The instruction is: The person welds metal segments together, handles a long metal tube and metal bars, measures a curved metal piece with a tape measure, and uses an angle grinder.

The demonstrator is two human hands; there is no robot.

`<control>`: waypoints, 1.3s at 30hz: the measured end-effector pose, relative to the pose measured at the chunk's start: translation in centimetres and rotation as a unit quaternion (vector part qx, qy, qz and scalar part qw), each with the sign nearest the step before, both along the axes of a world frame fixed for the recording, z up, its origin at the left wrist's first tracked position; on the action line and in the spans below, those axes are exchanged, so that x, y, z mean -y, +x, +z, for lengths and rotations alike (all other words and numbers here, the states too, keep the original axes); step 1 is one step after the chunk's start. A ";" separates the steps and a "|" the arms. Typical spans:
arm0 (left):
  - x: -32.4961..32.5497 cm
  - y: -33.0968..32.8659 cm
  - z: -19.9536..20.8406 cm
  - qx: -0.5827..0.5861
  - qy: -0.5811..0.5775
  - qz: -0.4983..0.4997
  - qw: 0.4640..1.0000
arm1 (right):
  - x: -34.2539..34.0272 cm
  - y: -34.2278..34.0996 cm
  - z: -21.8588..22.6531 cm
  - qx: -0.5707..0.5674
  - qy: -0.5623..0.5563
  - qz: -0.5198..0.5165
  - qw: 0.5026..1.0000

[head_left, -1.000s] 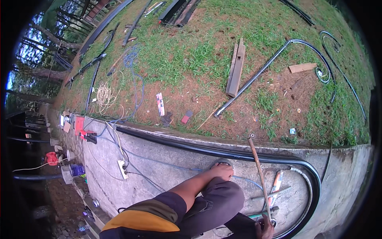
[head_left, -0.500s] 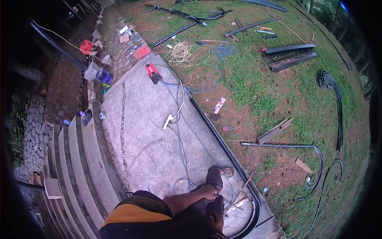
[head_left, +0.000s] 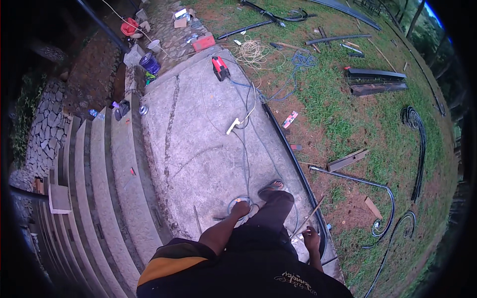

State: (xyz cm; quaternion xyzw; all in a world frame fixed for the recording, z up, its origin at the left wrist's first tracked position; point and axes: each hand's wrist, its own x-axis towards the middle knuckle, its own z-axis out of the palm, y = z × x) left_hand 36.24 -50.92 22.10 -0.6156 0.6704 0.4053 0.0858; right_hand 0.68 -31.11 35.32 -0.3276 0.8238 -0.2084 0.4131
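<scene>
My left hand (head_left: 242,208) reaches down between my legs to a loop of blue-grey cable (head_left: 231,202) on the concrete. Its fingers are curled, and what lies in them is hidden beneath the hand. Out beside my right thigh is my right hand (head_left: 312,239), its fingers bent close to a thin wooden stick (head_left: 309,216) that leans across the slab's edge. Whether it touches the stick, I cannot make out. My sandalled foot (head_left: 272,186) rests on the slab ahead of the left hand. A thin rod (head_left: 197,218) lies left of the cable loop.
Cables run forward to a white power strip (head_left: 232,125) and a red-and-black machine (head_left: 220,68). A black metal bar (head_left: 288,149) follows the slab's right edge. Concrete steps (head_left: 107,174) descend at left. Scrolled metal bars (head_left: 390,198) lie on the grass. A person in red (head_left: 130,27) sits far left.
My left hand has left my knee and gone down to the cable loop. My right hand has moved outward to the right, near the stick. The whole view has shifted.
</scene>
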 end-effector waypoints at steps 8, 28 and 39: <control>-1.7 3.8 0.5 -0.062 0.003 0.020 0.998 | -6.0 4.3 -4.1 0.049 0.087 0.030 0.995; 11.5 34.1 1.4 -0.019 -0.061 0.387 0.920 | 22.8 21.3 -2.7 0.059 0.051 0.228 0.971; 18.8 47.3 8.3 -0.082 -0.125 0.611 0.778 | 45.5 33.9 -1.7 0.027 0.049 0.377 0.924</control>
